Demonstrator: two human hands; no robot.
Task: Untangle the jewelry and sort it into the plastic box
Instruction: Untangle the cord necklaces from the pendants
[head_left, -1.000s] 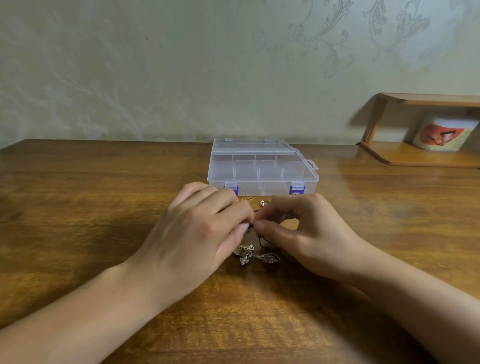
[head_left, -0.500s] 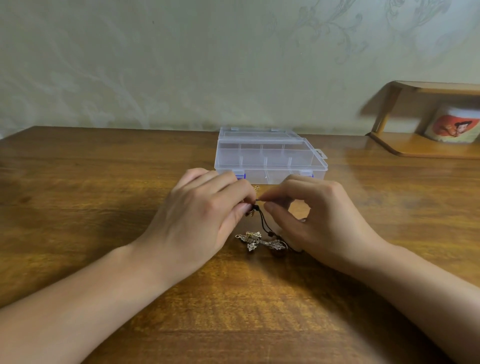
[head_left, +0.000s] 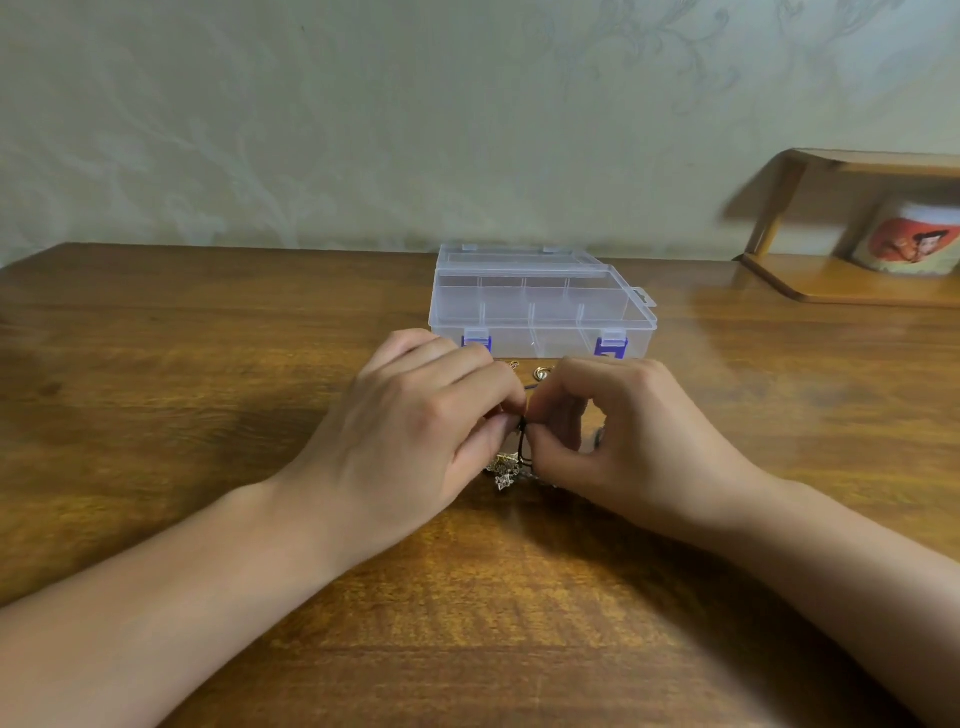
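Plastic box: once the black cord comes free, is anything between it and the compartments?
Yes. The plastic box has its clear lid shut, both blue latches down. The left hand and right hand pinch the black cord just before it.

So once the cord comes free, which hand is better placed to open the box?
Probably the right hand. It sits just in front of the box, near the right clasp; the left hand is as near the left clasp. Both pinch the cord, so it's close.
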